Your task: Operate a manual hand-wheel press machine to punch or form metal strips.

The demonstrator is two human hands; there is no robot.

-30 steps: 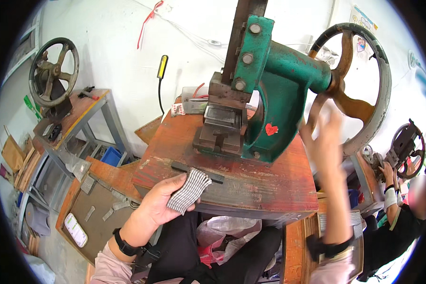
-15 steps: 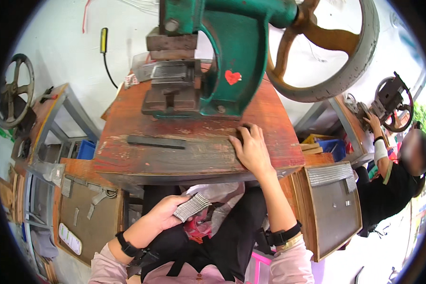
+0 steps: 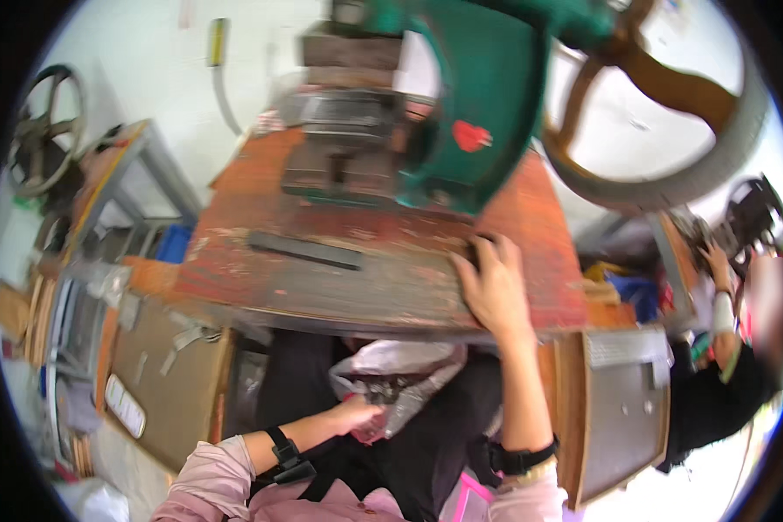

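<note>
My right hand (image 3: pixel 498 291) rests on the front right of the worn wooden table (image 3: pixel 391 296), fingers bent a little apart and nothing in them. Down in my lap lies a whitish, crumpled plastic bag (image 3: pixel 435 374) with small dark pieces (image 3: pixel 393 389) showing in its mouth. My left hand (image 3: pixel 358 412) reaches to this bag at its reddish lower part; its fingers are blurred and partly hidden. A flat dark bar (image 3: pixel 304 250) lies on the table to the left of my right hand. Behind it stands a green hand press (image 3: pixel 487 96).
A large handwheel (image 3: pixel 661 187) juts out at the press's right. To the left is a wooden tray (image 3: pixel 170 396) with metal pieces and a phone (image 3: pixel 125 405); to the right, another tray (image 3: pixel 619 435) with grey strips. A co-worker (image 3: pixel 713 404) sits at the far right.
My left hand has moved from above my lap to the bag, and the ribbed grey metal stack it held is out of sight. The whole view has shifted; my right hand stays on the table.
</note>
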